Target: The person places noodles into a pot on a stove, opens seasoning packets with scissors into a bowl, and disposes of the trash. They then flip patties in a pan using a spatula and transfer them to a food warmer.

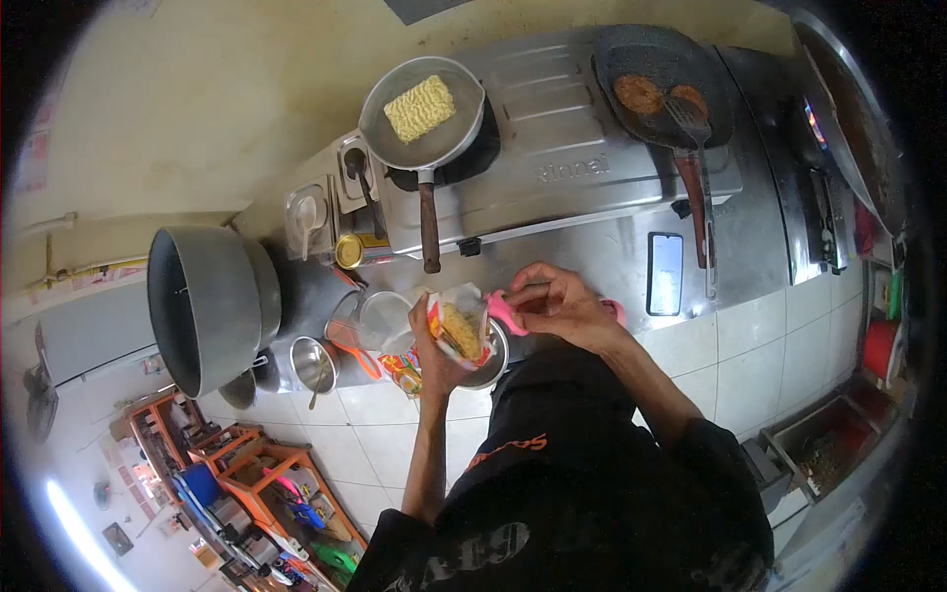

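My left hand (pixel 436 347) is wrapped around a torn-open instant noodle packet (pixel 462 326), its yellow noodles showing at the opening. At the packet's right edge, my right hand (pixel 564 308) pinches a pink object (pixel 505 312) whose kind I cannot make out. Beneath the packet, a metal bowl (pixel 496 357) is partly hidden. Beside my left hand are a clear plastic container (pixel 383 318) and a red and yellow packet (pixel 400 373). Farther forward, a saucepan (pixel 434 158) on the stove holds a dry noodle block (pixel 419 109).
On the stove (pixel 552 128), a grill pan (pixel 631 59) holds two browned patties and a slotted spatula (pixel 689 116). A phone (pixel 665 274) lies on the counter. A large grey pot (pixel 212 311) and a small metal bowl (pixel 314 363) stand left. The saucepan handle (pixel 429 222) points towards me.
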Demonstrator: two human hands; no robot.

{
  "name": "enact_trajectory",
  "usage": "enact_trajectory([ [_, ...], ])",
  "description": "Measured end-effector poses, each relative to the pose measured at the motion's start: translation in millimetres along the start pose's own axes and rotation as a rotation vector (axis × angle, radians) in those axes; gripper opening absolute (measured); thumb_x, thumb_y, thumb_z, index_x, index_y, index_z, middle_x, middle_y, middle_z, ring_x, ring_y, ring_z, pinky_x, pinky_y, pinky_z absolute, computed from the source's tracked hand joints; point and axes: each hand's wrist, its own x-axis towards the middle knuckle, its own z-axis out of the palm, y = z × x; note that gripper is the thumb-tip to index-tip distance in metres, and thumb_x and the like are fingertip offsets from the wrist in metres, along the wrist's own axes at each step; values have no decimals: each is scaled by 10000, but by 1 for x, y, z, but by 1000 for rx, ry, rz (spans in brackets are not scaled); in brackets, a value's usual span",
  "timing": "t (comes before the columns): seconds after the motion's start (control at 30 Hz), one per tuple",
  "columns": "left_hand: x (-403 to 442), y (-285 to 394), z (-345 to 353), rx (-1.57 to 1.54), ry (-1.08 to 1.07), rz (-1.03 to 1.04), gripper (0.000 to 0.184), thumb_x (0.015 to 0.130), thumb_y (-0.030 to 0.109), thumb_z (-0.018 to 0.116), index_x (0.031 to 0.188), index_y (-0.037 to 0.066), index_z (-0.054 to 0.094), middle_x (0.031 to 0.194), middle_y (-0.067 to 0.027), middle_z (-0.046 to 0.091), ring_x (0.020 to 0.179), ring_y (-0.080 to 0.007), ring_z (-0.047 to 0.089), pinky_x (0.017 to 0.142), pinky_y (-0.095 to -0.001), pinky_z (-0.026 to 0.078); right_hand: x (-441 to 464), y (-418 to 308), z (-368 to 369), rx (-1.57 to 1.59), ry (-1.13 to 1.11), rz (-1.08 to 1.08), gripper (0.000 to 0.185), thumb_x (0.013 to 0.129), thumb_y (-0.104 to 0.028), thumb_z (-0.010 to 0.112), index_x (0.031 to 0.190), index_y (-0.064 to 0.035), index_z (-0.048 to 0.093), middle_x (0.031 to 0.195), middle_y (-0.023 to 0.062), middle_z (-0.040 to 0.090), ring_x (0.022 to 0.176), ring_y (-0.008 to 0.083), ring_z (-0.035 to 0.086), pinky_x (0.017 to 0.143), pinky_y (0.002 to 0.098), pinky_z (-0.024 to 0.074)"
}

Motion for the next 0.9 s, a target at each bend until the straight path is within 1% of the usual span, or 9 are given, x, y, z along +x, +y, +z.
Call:
enact_trajectory([
  [0.1, -9, -19, 2, -214, -88, -98, 1165, 554, 408, 888, 1419, 25, 208, 1275, -155, 421, 1227, -291, 427, 1024, -432, 382, -4, -7, -7, -57, -46, -70, 335, 756, 45, 737, 1007, -38, 532, 919, 69, 643, 901, 113, 628, 756, 248, 517],
  [0.13, 7, 16, -12, 228, -66, 60, 1143, 583, 420, 867, 1425, 29, 201, 1280, -154, 423, 1221, -275, 428, 1024, -423, 376, -2, -6, -10, -51, -46, -73, 335, 756, 45, 737, 1007, -38, 532, 919, 69, 643, 901, 113, 628, 756, 248, 517],
  [0.23, 5, 2, -9, 339, 102, 147, 1055, 651, 380, 825, 1435, 41, 206, 1291, -155, 432, 1210, -274, 431, 1025, -409, 362, 1, -15, -8, -126, 69, -177, 326, 719, 30, 778, 935, -37, 544, 872, 51, 646, 843, 107, 637, 716, 242, 514],
  [0.3, -2, -7, -8, -199, 214, 34, 1041, 624, 304, 842, 1429, 47, 235, 1296, -165, 431, 1202, -298, 434, 1011, -419, 370, -11, -24, 12, -237, 2, -291, 332, 696, 20, 803, 889, -51, 542, 840, 36, 649, 782, 120, 646, 676, 240, 509],
  [0.47, -7, 5, -8, -424, 164, -46, 1048, 582, 244, 856, 1422, 38, 264, 1296, -191, 434, 1201, -322, 437, 997, -421, 378, -8, -17, 68, -555, 103, -449, 425, 674, -13, 768, 975, -62, 473, 822, 86, 665, 788, 224, 681, 659, 310, 519],
  [0.53, 2, 27, -15, -228, 174, 81, 1011, 571, 194, 863, 1394, 22, 301, 1285, -209, 448, 1202, -343, 435, 993, -439, 369, -4, -7, 73, -730, 218, -436, 487, 669, 32, 712, 1029, -65, 399, 851, 120, 657, 730, 148, 670, 593, 274, 492],
  [0.67, 0, 34, -18, 3, 191, -4, 872, 518, 130, 842, 1262, 6, 404, 1244, -183, 488, 1176, -385, 418, 988, -479, 331, 3, 11, 79, -879, 288, -442, 485, 656, 14, 720, 1013, -65, 402, 862, 114, 655, 660, 163, 641, 563, 299, 473],
  [0.83, -1, 34, -15, 270, 205, 111, 930, 472, 91, 825, 1283, -11, 382, 1241, -195, 471, 1184, -410, 399, 993, -497, 322, 7, 10, 71, -713, 205, -257, 459, 668, -2, 720, 965, -71, 377, 783, 112, 602, 603, 166, 558, 563, 295, 455],
  [0.9, -4, 27, -7, 254, 212, 41, 1008, 445, 96, 840, 1315, -12, 343, 1274, -221, 425, 1190, -418, 394, 1000, -497, 318, 2, -9, 77, -780, 228, -333, 463, 667, 1, 721, 958, -71, 369, 761, 101, 584, 590, 157, 519, 547, 283, 431],
])
